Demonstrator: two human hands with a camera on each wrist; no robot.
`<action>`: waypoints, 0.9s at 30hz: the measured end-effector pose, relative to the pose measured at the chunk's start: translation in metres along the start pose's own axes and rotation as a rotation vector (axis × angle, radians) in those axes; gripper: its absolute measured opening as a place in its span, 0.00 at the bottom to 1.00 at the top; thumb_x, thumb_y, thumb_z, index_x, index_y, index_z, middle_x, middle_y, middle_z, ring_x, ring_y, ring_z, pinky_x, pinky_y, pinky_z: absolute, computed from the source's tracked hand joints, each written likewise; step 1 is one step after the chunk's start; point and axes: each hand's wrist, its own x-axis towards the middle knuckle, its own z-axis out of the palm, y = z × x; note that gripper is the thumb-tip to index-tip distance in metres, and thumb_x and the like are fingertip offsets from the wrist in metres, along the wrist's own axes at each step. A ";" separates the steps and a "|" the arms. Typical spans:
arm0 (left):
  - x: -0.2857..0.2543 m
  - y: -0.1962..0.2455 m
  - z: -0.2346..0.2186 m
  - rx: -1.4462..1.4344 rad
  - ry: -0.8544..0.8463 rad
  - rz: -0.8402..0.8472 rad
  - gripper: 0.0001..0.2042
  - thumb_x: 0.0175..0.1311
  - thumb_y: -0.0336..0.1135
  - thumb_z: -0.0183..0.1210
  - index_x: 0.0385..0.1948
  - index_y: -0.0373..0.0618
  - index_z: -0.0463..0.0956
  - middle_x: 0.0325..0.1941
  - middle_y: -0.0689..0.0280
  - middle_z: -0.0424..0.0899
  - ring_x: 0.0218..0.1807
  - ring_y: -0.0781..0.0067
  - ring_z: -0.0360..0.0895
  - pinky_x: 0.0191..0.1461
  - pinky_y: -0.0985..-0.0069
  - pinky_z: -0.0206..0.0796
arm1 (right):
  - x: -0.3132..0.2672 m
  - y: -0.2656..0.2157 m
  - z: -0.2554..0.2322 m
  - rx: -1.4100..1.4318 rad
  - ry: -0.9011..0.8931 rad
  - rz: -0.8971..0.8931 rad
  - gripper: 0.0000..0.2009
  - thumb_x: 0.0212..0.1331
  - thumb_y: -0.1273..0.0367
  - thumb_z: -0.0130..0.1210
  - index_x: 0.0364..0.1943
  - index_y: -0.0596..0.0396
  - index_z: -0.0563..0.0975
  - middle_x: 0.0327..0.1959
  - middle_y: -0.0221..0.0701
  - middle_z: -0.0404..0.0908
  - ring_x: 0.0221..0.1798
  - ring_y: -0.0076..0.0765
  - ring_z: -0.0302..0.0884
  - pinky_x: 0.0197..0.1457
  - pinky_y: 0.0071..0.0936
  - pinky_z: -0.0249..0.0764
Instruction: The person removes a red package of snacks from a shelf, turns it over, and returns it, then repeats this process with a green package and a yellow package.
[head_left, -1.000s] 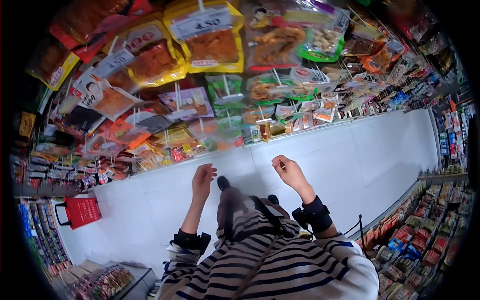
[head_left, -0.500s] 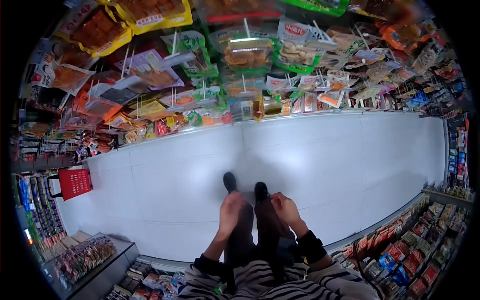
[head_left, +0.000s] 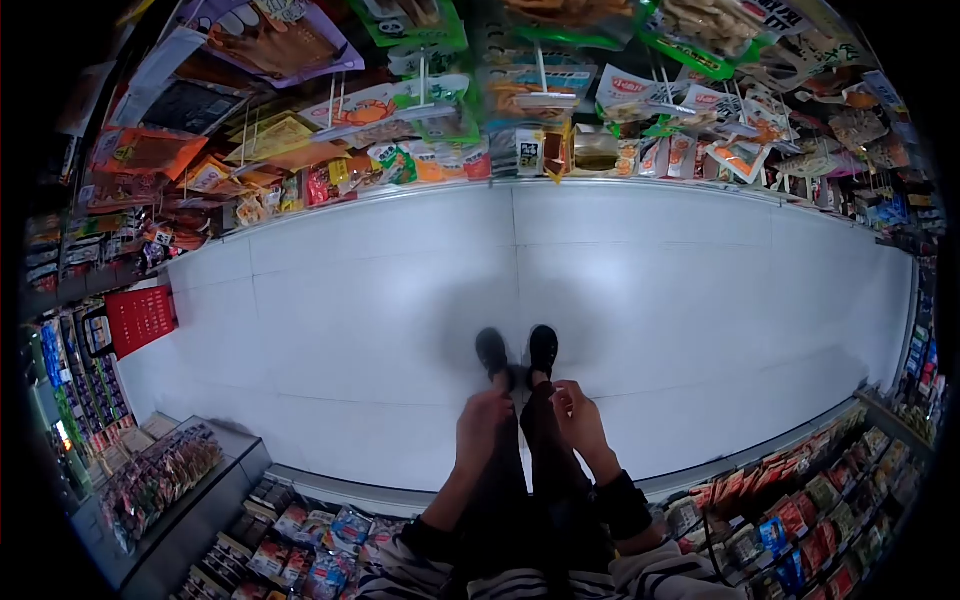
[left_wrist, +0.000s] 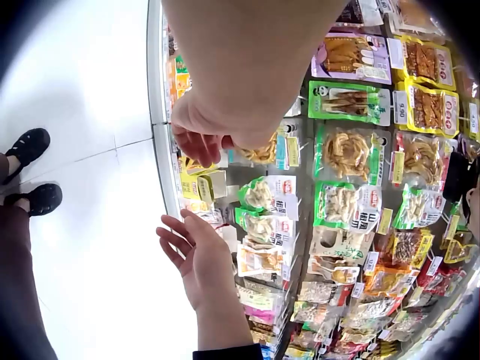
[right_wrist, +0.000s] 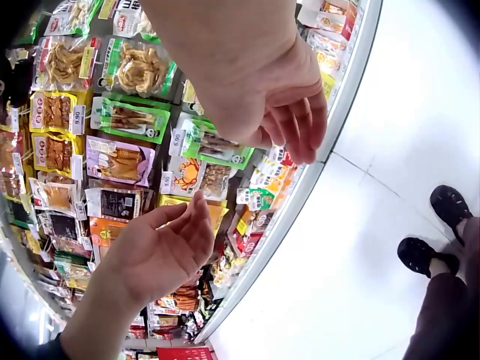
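My left hand (head_left: 484, 428) hangs in front of my legs with its fingers loosely bent and nothing in it. Beside it, a little apart, my right hand (head_left: 582, 422) is likewise empty, its fingers relaxed. Beyond both hands, a rack of bagged snacks on hooks runs along the top of the head view. It includes a purple-edged bag (head_left: 290, 45), a green-edged bag (left_wrist: 349, 103) and a crab-printed pack (right_wrist: 196, 178). In the wrist views the hands overlap the rack; neither grips a bag.
Pale floor tiles (head_left: 380, 280) lie between the rack and my black shoes (head_left: 543, 350). A red shopping basket (head_left: 141, 320) stands at the far left. Behind me are low shelves of packets (head_left: 310, 545), with a grey display stand (head_left: 235, 455) at the lower left.
Both hands have come down and closer together, over my legs. The rack has shifted upward in the head view, and my feet now stand side by side.
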 end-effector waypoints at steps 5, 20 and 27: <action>0.008 0.006 -0.018 0.029 -0.036 -0.030 0.11 0.62 0.34 0.44 0.40 0.38 0.68 0.35 0.62 0.75 0.35 0.77 0.73 0.40 0.83 0.64 | 0.005 -0.011 0.018 0.002 0.004 0.057 0.10 0.54 0.72 0.45 0.40 0.56 0.66 0.31 0.39 0.75 0.33 0.43 0.74 0.34 0.30 0.70; 0.094 0.045 0.001 0.162 -0.181 0.104 0.08 0.59 0.29 0.48 0.38 0.38 0.68 0.32 0.64 0.76 0.37 0.79 0.73 0.41 0.82 0.64 | 0.047 -0.052 0.000 0.148 0.113 0.048 0.09 0.54 0.74 0.44 0.40 0.58 0.66 0.26 0.36 0.76 0.30 0.34 0.75 0.34 0.23 0.69; 0.156 0.088 0.094 0.373 -0.225 0.412 0.08 0.59 0.29 0.47 0.39 0.40 0.68 0.37 0.66 0.74 0.43 0.78 0.71 0.45 0.82 0.62 | 0.073 -0.012 -0.043 0.233 0.218 0.029 0.09 0.53 0.75 0.45 0.40 0.58 0.68 0.27 0.36 0.75 0.28 0.33 0.74 0.32 0.23 0.69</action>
